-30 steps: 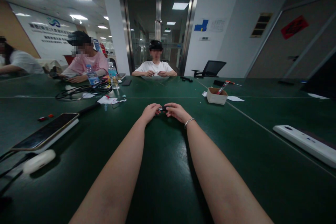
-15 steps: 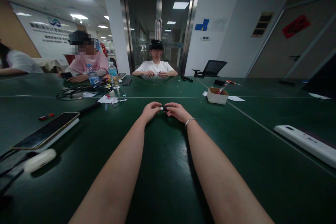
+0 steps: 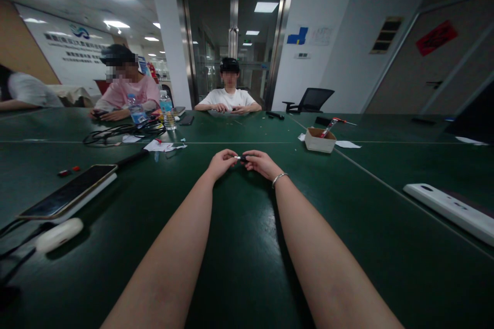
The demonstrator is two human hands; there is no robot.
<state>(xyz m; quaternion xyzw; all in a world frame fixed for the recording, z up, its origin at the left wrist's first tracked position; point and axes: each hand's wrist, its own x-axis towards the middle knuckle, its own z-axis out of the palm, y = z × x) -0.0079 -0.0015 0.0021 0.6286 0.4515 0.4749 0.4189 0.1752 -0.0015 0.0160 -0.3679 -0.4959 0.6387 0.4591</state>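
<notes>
Over the dark green table, my two hands face each other with a small black-and-silver object between them. My left hand pinches its silver end between thumb and fingers. Its black end is in the closed fingertips of my right hand, which has a silver bangle at the wrist. The fingers cover part of the object, and it is too small for me to tell its exact kind.
A phone lies on a white block at left, near a white oval device with cables. Bottles and tangled black cables sit further off. A small box and a white power strip are rightward. People sit opposite.
My hands hold nearly the same place. The small object has shifted slightly between my fingers, its silver part now a little less distinct. The person in pink has moved their hands slightly.
</notes>
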